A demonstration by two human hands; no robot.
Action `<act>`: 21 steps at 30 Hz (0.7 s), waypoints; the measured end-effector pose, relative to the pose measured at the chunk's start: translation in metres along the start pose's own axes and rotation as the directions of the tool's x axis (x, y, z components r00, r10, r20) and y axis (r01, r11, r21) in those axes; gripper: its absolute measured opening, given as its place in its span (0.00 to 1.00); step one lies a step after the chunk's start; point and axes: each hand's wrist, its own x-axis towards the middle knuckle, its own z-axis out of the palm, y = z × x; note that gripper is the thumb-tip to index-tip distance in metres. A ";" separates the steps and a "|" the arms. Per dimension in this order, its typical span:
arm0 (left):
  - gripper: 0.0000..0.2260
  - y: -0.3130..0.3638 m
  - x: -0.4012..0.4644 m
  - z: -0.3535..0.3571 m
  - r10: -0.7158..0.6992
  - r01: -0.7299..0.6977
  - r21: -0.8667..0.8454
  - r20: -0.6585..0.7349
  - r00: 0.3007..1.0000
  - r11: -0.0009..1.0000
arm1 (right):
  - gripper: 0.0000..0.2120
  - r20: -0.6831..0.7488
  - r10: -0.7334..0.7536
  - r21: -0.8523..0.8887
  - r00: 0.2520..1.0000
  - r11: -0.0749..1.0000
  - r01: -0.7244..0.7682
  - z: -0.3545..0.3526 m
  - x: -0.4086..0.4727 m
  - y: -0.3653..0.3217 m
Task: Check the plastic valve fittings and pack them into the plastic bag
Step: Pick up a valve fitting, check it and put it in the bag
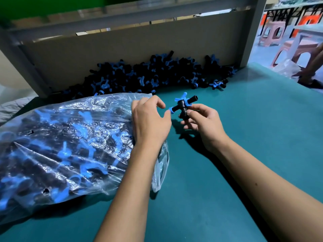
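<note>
My right hand [202, 122] pinches a black valve fitting [183, 106] with blue wing handles, held just above the green table. My left hand [150, 119] hovers beside it with fingers loosely curled; its thumb tip is at or near the fitting's blue end cap, contact unclear. Under my left wrist lies a clear plastic bag [66, 145], filled with several black and blue fittings. A heap of loose fittings [153, 75] lies along the cardboard wall at the back.
The green table top [244, 137] runs right and toward me. A cardboard wall [122, 48] and grey frame bound the back. Pink plastic stools [297, 49] and a person's foot stand beyond the right edge.
</note>
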 end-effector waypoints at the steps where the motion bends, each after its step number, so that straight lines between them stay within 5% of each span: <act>1: 0.09 -0.004 0.001 -0.003 -0.002 -0.001 0.150 0.017 1.000 0.989 | 0.05 0.003 0.031 0.055 1.000 0.998 -0.031 -0.001 0.001 -0.002; 4: 0.24 -0.012 0.003 -0.007 -0.115 0.032 0.422 0.171 0.979 0.906 | 0.08 0.014 0.084 0.143 0.996 0.986 -0.085 -0.004 0.002 -0.007; 8: 0.33 -0.013 0.001 -0.005 -0.191 0.011 0.497 0.313 0.930 0.868 | 0.08 0.028 0.111 0.182 0.993 0.977 -0.114 -0.006 0.003 -0.006; 16: 0.32 -0.015 0.002 -0.008 -0.169 0.068 0.329 0.289 0.942 0.942 | 0.14 0.053 0.098 0.141 0.994 0.984 -0.104 -0.007 0.003 -0.004; 21: 0.31 -0.017 0.016 -0.022 -0.246 0.267 -0.093 0.191 0.950 0.959 | 0.07 0.033 -0.006 -0.157 0.999 0.988 0.011 -0.003 0.002 0.003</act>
